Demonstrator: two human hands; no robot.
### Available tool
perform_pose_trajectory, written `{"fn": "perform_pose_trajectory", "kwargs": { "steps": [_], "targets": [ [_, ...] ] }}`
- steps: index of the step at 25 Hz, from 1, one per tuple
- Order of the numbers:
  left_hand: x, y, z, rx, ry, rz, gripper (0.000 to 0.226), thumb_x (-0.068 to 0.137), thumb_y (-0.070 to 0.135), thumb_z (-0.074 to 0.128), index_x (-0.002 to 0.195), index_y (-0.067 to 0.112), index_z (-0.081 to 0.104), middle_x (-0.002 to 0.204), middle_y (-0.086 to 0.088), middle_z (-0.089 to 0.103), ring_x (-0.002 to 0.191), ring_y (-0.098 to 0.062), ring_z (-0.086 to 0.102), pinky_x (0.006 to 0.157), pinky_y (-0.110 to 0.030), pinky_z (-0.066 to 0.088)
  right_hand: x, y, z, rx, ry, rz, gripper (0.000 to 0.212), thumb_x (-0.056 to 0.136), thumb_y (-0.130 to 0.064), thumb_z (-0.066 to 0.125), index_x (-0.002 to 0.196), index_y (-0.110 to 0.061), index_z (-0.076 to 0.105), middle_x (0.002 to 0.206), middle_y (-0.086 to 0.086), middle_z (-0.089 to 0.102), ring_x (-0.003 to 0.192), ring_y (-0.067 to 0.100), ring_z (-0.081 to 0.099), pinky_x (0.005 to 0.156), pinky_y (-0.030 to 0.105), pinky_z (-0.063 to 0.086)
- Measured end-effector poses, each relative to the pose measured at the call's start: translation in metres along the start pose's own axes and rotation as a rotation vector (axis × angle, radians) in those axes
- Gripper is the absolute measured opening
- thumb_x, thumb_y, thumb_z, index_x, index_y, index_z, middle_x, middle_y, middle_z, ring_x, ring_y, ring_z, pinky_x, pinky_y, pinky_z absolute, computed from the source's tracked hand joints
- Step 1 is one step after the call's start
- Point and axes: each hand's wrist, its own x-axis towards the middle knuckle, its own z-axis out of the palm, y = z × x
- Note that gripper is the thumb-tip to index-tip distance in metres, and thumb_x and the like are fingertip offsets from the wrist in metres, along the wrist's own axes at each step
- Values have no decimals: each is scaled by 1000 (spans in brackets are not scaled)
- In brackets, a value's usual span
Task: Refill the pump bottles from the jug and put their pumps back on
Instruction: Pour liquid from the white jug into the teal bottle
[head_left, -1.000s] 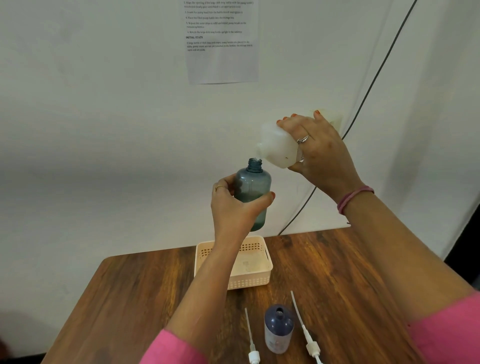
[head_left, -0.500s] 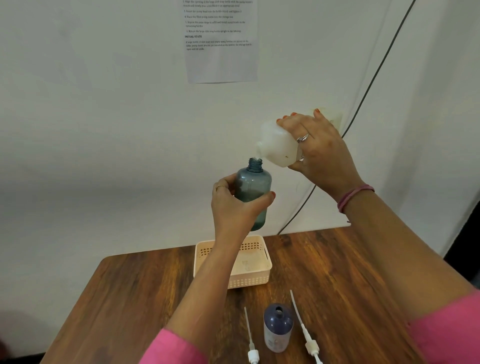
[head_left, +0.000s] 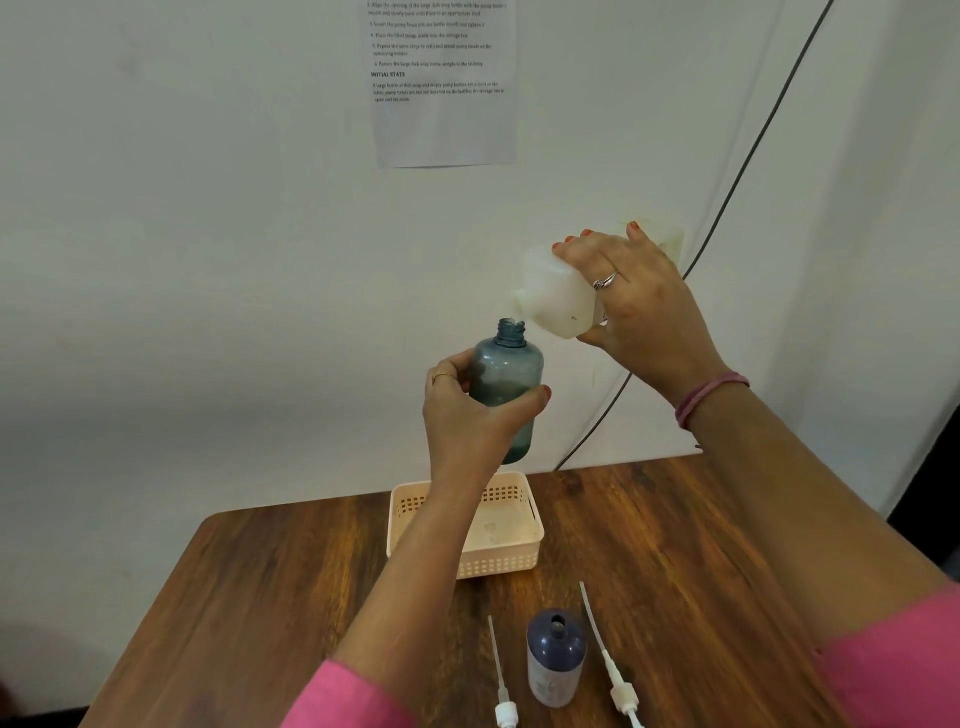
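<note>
1. The left hand (head_left: 467, 415) has its fingers (head_left: 448, 375) and thumb wrapped round the belly of the blue-green bottle (head_left: 506, 384), holding it upright in the air above the basket (head_left: 511, 556). The bottle's open neck stands clear above that grip, at about 12 o'clock from the hand.
2. The right hand (head_left: 639, 306) clasps the white jug (head_left: 558, 296), fingers laid over its top side and thumb underneath. The jug is tipped with its spout pointing toward 8 o'clock, right at the bottle's mouth; whether the two touch I cannot tell.
3. Judging by this, the first refill is under way. A darker layer shows low in the bottle, so it looks only partly filled; no stream is clearly visible.
4. Still left, as I read it: finishing this pour and fitting a pump.
5. On the counter (head_left: 260, 597), at 6 o'clock from the hands, the dark bottle (head_left: 556, 660) stands open and capless, seemingly not yet filled.
6. One pump (head_left: 503, 691) lies just at its 9 o'clock side, the other pump (head_left: 613, 670) at its 3 o'clock side, both off their bottles.
7. The basket holds no bottle yet.
</note>
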Motion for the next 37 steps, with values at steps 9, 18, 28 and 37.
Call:
{"fn": "perform_pose_trajectory", "kwargs": {
  "steps": [9,18,28,37],
  "targets": [
    [0,-3,0,-8,5,20,73,59,24,89,121,20,50,117,3,53,100,-7,55,69,-11,52,1,-1,0,7,-12,-4,74,62,-9,85,128,-6,51,123,14,59,118,31,55,108,50,32],
    [-1,-3,2,-19,16,33,74,59,20,88,122,17,51,118,1,53,100,-10,55,66,-7,50,0,0,-2,-2,-28,3,74,63,-10,84,129,-6,51,124,14,59,119,31,54,109,49,30],
    [-2,-4,2,-7,12,14,72,58,23,89,118,24,49,119,2,53,99,-6,54,64,-5,49,-1,-1,-3,1,-25,0,75,61,-10,85,128,-5,52,123,15,59,118,32,55,108,50,31],
    [-3,-1,2,-18,8,-26,74,58,23,89,119,25,48,119,4,54,103,-9,55,73,-14,52,-2,-2,-4,-4,-6,-9,75,60,-8,86,127,-5,53,121,14,60,117,32,56,107,50,32]
  ]
}}
